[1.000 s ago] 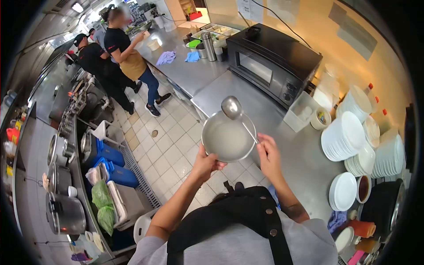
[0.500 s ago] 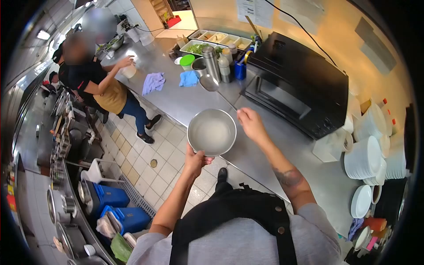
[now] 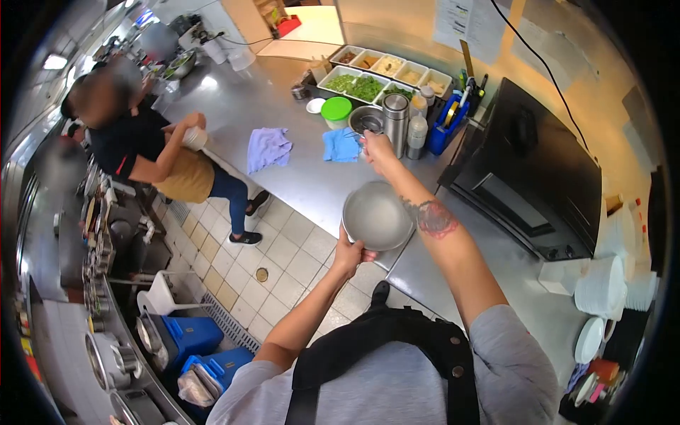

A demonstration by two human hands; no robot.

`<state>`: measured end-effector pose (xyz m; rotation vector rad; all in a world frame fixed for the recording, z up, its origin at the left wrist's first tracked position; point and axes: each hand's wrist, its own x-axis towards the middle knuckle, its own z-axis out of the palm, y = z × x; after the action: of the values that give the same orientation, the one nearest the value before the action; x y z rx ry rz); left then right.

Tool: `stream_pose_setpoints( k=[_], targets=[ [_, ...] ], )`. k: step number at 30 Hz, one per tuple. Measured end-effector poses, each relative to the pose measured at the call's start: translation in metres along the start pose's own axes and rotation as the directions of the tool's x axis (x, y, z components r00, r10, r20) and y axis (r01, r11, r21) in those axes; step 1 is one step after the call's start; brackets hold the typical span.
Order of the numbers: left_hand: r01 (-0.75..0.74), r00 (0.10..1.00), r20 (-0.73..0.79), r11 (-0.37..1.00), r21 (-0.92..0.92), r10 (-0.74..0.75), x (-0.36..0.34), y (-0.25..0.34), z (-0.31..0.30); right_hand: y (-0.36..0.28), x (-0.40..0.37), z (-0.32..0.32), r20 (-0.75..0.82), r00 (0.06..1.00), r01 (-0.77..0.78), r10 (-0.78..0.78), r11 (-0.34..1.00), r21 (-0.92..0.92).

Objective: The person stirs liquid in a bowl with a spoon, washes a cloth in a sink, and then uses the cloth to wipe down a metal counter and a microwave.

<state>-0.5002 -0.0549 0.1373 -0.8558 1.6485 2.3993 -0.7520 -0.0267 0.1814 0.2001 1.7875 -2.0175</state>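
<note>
A round metal bowl point(image 3: 377, 216) with pale, cloudy contents is gripped at its near left rim by my left hand point(image 3: 352, 255). My right hand point(image 3: 377, 147) reaches over the counter to a metal pot point(image 3: 359, 117), its fingers closed at the near rim; what they hold is too small to name. Right of the pot stand a steel flask point(image 3: 395, 120) and a squeeze bottle point(image 3: 416, 134). A blue cloth point(image 3: 342, 145) lies just left of my right hand, and a green-lidded tub point(image 3: 336, 110) sits behind it.
A black oven point(image 3: 531, 170) stands at the right, with stacked white bowls point(image 3: 600, 283) beyond it. Trays of chopped food point(image 3: 365, 87) line the back. A purple cloth point(image 3: 269, 149) lies on the steel counter point(image 3: 304, 184). Another person point(image 3: 149, 142) stands at the left, above blue bins point(image 3: 191, 336).
My right hand has moved forward and left to the pot, and the ladle is no longer seen stretched over the counter. The view has shifted, and the bowl appears farther right.
</note>
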Motion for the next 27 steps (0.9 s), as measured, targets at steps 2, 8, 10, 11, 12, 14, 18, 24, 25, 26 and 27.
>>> stream_pose_setpoints(
  k=[2, 8, 10, 11, 12, 14, 18, 24, 25, 26, 27],
  targets=[
    [0.022, 1.0, 0.005, 1.0, -0.003, -0.022, 0.017, -0.001, 0.003, -0.004, -0.003, -0.011, 0.074, 0.997, -0.037, 0.031, 0.996, 0.075],
    [0.026, 0.997, 0.073, 1.0, -0.004, -0.025, 0.051, 0.006, 0.024, -0.029, -0.069, -0.075, 0.166, 0.986, -0.047, 0.014, 0.979, 0.196],
    [0.024, 0.996, 0.085, 1.0, -0.012, -0.023, 0.063, 0.007, 0.033, -0.035, -0.114, -0.113, 0.168, 0.983, 0.04, -0.081, 0.971, 0.237],
    [0.016, 0.995, 0.097, 1.0, -0.022, -0.014, 0.07, 0.007, 0.038, -0.03, -0.132, -0.136, 0.14, 0.985, 0.068, -0.105, 0.967, 0.246],
    [0.01, 0.994, 0.108, 0.999, -0.031, -0.007, 0.076, 0.008, 0.043, -0.022, -0.152, -0.16, 0.112, 0.986, 0.094, -0.126, 0.963, 0.254],
    [0.015, 0.991, 0.136, 0.999, -0.049, -0.008, 0.086, 0.013, 0.05, -0.005, -0.204, -0.208, -0.056, 0.993, 0.115, -0.105, 0.967, 0.227],
    [0.017, 0.994, 0.11, 0.998, -0.058, -0.01, 0.102, 0.014, 0.06, 0.078, -0.314, -0.308, -0.519, 0.852, 0.079, 0.066, 0.965, 0.252],
    [0.038, 0.999, -0.001, 0.999, -0.039, -0.038, 0.1, 0.005, 0.062, 0.22, -0.509, -0.392, -0.811, 0.515, 0.075, 0.276, 0.929, 0.363],
    [0.042, 0.997, -0.056, 0.996, -0.073, -0.046, 0.097, -0.003, 0.062, 0.237, -0.537, -0.392, -0.823, 0.484, 0.126, 0.296, 0.907, 0.401],
    [0.045, 0.992, -0.111, 0.993, -0.106, -0.057, 0.091, -0.012, 0.067, 0.25, -0.563, -0.394, -0.833, 0.452, 0.178, 0.32, 0.883, 0.435],
    [0.018, 0.978, -0.206, 0.991, -0.132, -0.045, 0.074, -0.019, 0.085, 0.266, -0.585, -0.396, -0.841, 0.426, 0.215, 0.334, 0.865, 0.453]
  ],
)
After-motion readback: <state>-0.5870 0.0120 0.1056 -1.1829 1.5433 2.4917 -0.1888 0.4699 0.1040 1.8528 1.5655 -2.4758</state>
